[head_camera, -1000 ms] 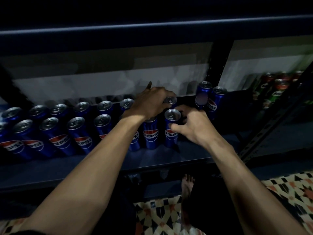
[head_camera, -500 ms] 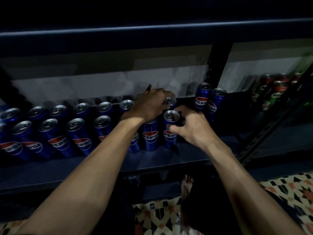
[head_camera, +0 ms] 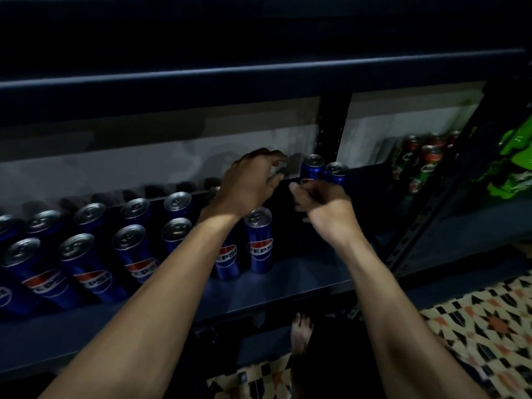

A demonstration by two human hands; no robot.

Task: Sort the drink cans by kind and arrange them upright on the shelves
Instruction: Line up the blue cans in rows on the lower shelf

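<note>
At the far left, two rows of blue Pepsi cans [head_camera: 76,249] stand upright on the dark, smooth metal shelf [head_camera: 288,286]. They are slim cylinders with dull silver lids and red, white and blue badges, and the leftmost ones are cut off by the frame edge. The left forearm crosses the rows and hides parts of several cans. At the right end of the front row, one Pepsi can [head_camera: 260,243] stands clear, its label facing out. The left hand [head_camera: 250,182] hovers above the back row with fingers loosely curved and spread, and no can shows in them. The space beneath its fingertips is too dark to read. The right hand [head_camera: 325,208] is just beside it, fingers curled inward. Whether they touch or pinch anything cannot be told. Behind its fingertips a pair of Pepsi cans [head_camera: 313,169] stands against the pale, blotchy back wall, lower halves hidden by the hand. A black perforated post [head_camera: 331,131] rises behind them. To its right, in the next bay, green and red cans [head_camera: 429,165] are blurred and their labels unreadable. A slanted perforated strut [head_camera: 417,226] crosses in front of that bay. A glossy bright green pack [head_camera: 515,168] is cut off at the right edge. Below, a bare foot [head_camera: 300,331] rests on a floor of geometric patterned tiles [head_camera: 489,321].
</note>
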